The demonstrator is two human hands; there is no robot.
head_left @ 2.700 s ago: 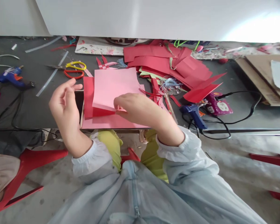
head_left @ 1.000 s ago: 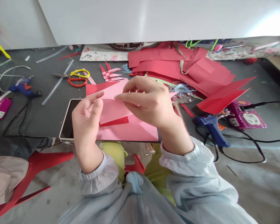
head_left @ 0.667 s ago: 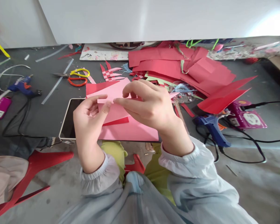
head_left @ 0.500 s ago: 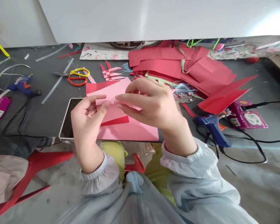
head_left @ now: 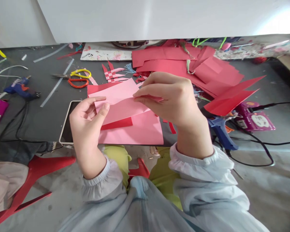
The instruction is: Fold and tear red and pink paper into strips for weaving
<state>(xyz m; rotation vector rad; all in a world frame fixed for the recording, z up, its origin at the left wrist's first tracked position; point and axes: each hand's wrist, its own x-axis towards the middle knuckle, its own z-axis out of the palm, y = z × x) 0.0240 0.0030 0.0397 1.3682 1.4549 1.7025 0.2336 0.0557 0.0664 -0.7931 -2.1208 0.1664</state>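
A folded-looking sheet of pink paper [head_left: 120, 104] is held up over the near edge of the table. My left hand [head_left: 90, 117] grips its left edge, with the thumb in front and the fingers behind. My right hand [head_left: 172, 100] has thumb and fingertips pinched together at the sheet's right part; the hand covers that end. Under it lie a red sheet [head_left: 118, 123] and a larger pink sheet [head_left: 137, 133]. A woven pink-and-red paper piece [head_left: 112, 75] with a blue tassel sits just beyond.
Scissors [head_left: 78, 79] with yellow and orange handles lie left, near a white-edged tablet or phone [head_left: 66, 124]. Red paper sheets [head_left: 164, 67] are heaped at the back right. Blue glue guns [head_left: 223, 133] [head_left: 20, 88] with trailing cables rest at either side.
My right hand has moved right along the pink paper, away from my left hand, uncovering more of the sheet. The left hand keeps its grip. The view has shifted slightly.
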